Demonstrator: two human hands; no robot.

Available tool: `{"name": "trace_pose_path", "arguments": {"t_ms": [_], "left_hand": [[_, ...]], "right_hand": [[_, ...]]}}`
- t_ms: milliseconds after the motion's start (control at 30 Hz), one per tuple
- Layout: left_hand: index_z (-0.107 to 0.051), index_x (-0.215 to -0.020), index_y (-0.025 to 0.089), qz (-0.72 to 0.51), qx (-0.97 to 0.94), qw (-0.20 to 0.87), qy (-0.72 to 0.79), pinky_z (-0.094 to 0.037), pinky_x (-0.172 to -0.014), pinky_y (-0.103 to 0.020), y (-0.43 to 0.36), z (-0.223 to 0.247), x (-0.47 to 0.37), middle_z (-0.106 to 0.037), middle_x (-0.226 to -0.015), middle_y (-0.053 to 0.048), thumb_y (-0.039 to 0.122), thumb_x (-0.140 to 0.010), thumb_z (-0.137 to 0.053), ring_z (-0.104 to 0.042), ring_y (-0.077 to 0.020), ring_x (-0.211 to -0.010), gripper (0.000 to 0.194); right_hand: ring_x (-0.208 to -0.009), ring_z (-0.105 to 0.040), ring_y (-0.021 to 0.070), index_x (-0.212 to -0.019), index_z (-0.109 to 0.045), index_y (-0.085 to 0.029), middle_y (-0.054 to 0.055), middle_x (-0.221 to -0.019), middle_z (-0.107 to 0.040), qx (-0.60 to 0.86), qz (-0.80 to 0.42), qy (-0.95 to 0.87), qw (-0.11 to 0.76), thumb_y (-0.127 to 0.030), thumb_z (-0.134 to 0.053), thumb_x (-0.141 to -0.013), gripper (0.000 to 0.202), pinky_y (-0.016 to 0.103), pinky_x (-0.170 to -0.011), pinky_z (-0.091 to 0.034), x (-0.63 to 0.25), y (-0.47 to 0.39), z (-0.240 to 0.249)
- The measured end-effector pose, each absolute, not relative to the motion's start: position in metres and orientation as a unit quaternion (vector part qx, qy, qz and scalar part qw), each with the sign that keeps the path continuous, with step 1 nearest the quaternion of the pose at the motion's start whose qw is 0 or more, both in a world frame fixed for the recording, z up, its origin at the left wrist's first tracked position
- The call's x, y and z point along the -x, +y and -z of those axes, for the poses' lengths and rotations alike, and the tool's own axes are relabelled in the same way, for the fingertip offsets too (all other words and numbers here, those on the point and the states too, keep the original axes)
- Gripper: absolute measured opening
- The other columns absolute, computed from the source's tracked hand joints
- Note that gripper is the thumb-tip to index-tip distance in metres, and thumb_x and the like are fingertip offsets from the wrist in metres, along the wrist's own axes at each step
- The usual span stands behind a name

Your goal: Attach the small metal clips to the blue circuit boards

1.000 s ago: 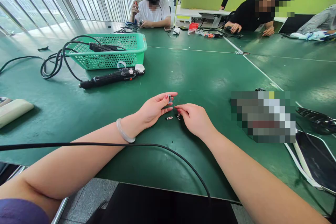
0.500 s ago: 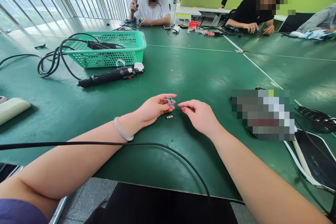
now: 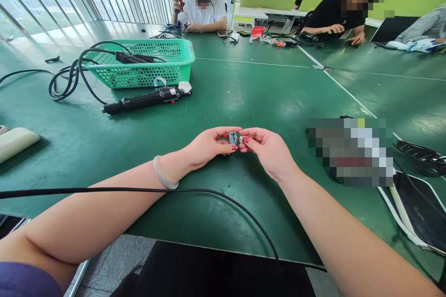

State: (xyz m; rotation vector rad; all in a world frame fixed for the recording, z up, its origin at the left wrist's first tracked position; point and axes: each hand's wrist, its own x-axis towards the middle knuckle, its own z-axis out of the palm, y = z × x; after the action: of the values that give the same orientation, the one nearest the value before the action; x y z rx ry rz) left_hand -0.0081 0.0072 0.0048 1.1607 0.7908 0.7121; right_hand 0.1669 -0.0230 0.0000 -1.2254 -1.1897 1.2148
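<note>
My left hand (image 3: 211,145) holds a small grey-blue rectangular part (image 3: 232,138) between thumb and fingers, above the green table (image 3: 209,106). Its kind is too small to make out. Close against its right side, my right hand (image 3: 266,148) pinches a tiny pale piece (image 3: 241,139) between thumb and forefinger. The fingertips of both hands nearly meet, and I cannot tell whether the two pieces touch. Under my left thumb, the small part on the table is almost wholly covered.
Ahead to the left, a black electric screwdriver (image 3: 148,100) lies before a green plastic basket (image 3: 139,74) with a coiled cable. A black cable (image 3: 195,190) crosses over my left forearm. A blurred-out object (image 3: 350,153) and a dark tablet-like panel (image 3: 418,204) lie right. Co-workers sit opposite.
My right hand has moved left to my left hand, and a tiny pale piece now shows in its pinch. My left hand has shifted slightly right, over the small part on the table.
</note>
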Motion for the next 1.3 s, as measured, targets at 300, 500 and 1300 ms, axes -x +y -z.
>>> {"name": "trace_pose_path", "arguments": {"t_ms": [300, 500, 1300], "left_hand": [[-0.065, -0.123, 0.016, -0.322, -0.537, 0.676, 0.389, -0.047, -0.073, -0.030, 0.009, 0.000, 0.010, -0.064, -0.084, -0.001, 0.010, -0.075, -0.070, -0.058, -0.0089, -0.072, 0.048], [-0.065, -0.120, 0.014, -0.321, -0.523, 0.682, 0.398, -0.048, -0.074, -0.030, 0.006, -0.005, 0.008, -0.067, -0.085, -0.002, 0.005, -0.072, -0.070, -0.059, -0.0085, -0.070, 0.049], [-0.067, -0.120, 0.013, -0.325, -0.556, 0.657, 0.393, -0.049, -0.071, -0.027, 0.003, -0.010, 0.006, -0.070, -0.081, -0.003, 0.015, -0.081, -0.068, -0.060, -0.0076, -0.067, 0.039]], "right_hand": [[-0.060, -0.065, 0.0113, -0.096, -0.074, -0.015, 0.002, -0.076, -0.072, 0.601, -0.426, -0.532, 0.417, -0.009, -0.055, -0.083, 0.024, 0.034, -0.074, -0.058, -0.168, -0.027, -0.005], [-0.065, -0.067, 0.0131, -0.094, -0.074, -0.015, 0.004, -0.080, -0.075, 0.592, -0.428, -0.521, 0.441, -0.013, -0.062, -0.081, 0.018, 0.035, -0.077, -0.058, -0.169, -0.027, -0.004], [-0.073, -0.067, 0.0171, -0.079, -0.076, -0.020, 0.003, -0.078, -0.075, 0.546, -0.403, -0.527, 0.511, -0.026, -0.070, -0.071, 0.012, 0.037, -0.080, -0.054, -0.157, -0.029, 0.004]]}}
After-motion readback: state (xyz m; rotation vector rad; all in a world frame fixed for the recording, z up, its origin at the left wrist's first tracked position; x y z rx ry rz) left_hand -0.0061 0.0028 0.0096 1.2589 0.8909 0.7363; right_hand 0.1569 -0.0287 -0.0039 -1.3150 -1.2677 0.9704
